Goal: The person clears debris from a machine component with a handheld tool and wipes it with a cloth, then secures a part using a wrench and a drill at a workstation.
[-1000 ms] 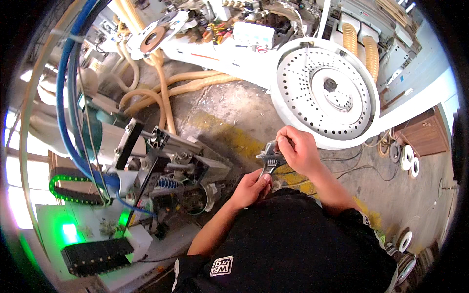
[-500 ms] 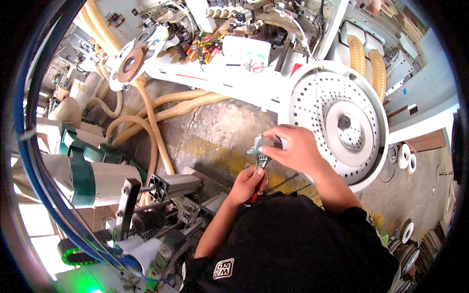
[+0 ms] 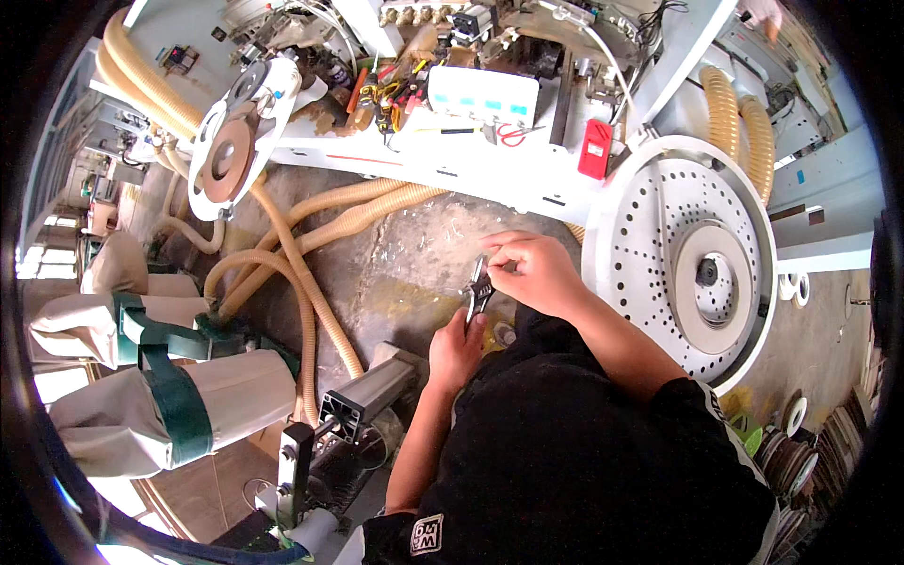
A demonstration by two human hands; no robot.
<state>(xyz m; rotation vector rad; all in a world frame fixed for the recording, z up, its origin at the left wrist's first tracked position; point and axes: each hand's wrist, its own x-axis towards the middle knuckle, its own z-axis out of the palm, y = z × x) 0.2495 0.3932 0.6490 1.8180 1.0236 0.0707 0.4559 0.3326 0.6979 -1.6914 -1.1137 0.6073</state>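
In front of my body, my left hand [image 3: 456,350] is closed around the handle of a metal adjustable wrench [image 3: 478,292], which stands with its head up. My right hand [image 3: 535,273] is at the wrench's head, thumb and curled fingers pinched against the jaw end. Whether anything small sits between those fingertips is hidden. To the right of my right hand is a large white round machine disc [image 3: 650,226] full of holes, with a grey ring [image 3: 690,311] at its middle.
A white machine beam [image 3: 405,162] runs across ahead, bearing a red box [image 3: 595,149], a white box [image 3: 482,94] and red-handled scissors [image 3: 511,136]. Tan hoses [image 3: 301,282] cross the floor. A metal cylinder [image 3: 369,400] stands near my left forearm; dust bags [image 3: 226,400] lie farther left.
The view has shifted, and the red box shows whole now. Both hands have moved slightly left with the wrench. My right fingers are more curled at its head.
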